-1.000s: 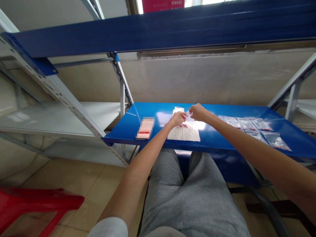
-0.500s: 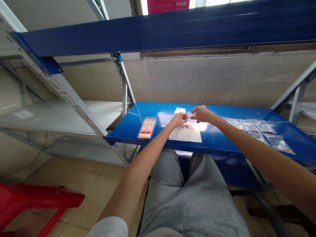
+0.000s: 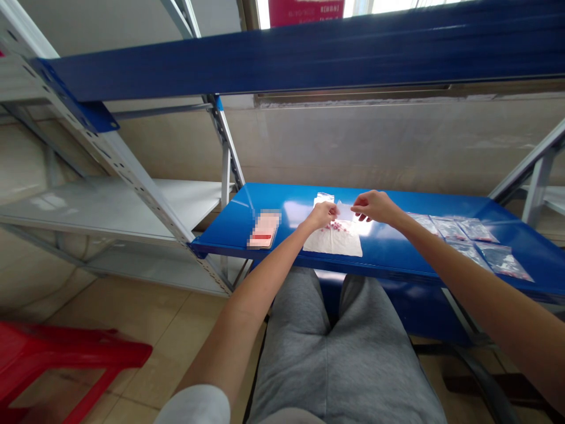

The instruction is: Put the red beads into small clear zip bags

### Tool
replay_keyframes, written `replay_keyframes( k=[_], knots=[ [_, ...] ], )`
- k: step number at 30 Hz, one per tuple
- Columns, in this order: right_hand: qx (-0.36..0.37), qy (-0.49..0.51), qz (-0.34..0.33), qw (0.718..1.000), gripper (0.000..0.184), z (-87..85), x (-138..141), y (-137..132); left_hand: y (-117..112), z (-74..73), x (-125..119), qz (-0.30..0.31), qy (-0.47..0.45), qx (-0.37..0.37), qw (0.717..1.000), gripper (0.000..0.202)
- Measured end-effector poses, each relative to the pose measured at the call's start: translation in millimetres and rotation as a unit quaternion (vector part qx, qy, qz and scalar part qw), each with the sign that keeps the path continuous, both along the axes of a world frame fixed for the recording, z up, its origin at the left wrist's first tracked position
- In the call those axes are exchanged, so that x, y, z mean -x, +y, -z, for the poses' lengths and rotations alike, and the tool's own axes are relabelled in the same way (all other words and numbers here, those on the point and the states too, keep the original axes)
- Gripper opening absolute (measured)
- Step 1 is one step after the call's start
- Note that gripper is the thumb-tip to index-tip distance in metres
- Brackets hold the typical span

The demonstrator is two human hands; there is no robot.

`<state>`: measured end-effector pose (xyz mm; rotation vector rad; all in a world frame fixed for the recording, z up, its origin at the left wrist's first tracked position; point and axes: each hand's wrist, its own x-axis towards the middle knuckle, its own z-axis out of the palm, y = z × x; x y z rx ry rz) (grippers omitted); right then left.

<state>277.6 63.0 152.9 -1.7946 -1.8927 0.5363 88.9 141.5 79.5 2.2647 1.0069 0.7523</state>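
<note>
Over the white cloth (image 3: 333, 243), my left hand (image 3: 324, 214) is closed in a pinch on a small translucent plastic bag (image 3: 345, 212). My right hand (image 3: 374, 207) has its bent fingertips at the bag's right edge and appears to pinch it; the exact contact is too small to see clearly. The film spans the space between both hands. Small red and pink beads (image 3: 338, 227) lie scattered on the cloth just below them. Behind my left hand sits another clear zip bag (image 3: 325, 196), partly covered by that hand.
Several filled clear bags (image 3: 503, 261) lie at the right of the blue shelf (image 3: 291, 194). A phone-like pink item (image 3: 263, 229), partly blurred, lies at left. A blue crossbeam (image 3: 282, 62) runs above. A red plastic stool (image 3: 75, 353) stands at lower left.
My right hand has moved a little to the right, away from my left hand, and more of the plastic bag shows between them. The view has shifted slightly.
</note>
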Motion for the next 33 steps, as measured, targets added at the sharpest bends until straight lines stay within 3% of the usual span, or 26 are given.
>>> replay_keyframes(
  k=[9,16,23,33],
  knots=[
    [-0.058,-0.077,-0.025,0.995,0.015,1.2,-2.0,1.6,2.0,1.4,-0.9,0.007,-0.001,-0.009,1.0,0.025],
    [-0.052,-0.129,-0.012,0.99,0.013,7.8,2.4,6.0,1.5,2.7,-1.6,0.016,-0.009,-0.006,1.0,0.026],
    [-0.086,-0.231,-0.002,0.969,0.02,14.9,3.9,10.1,0.9,1.4,-1.4,0.018,-0.015,0.004,1.0,0.028],
    [-0.027,-0.12,0.004,0.992,0.032,23.7,2.8,6.3,-1.5,-1.6,-0.8,0.01,-0.01,0.021,1.0,0.023]
  ],
)
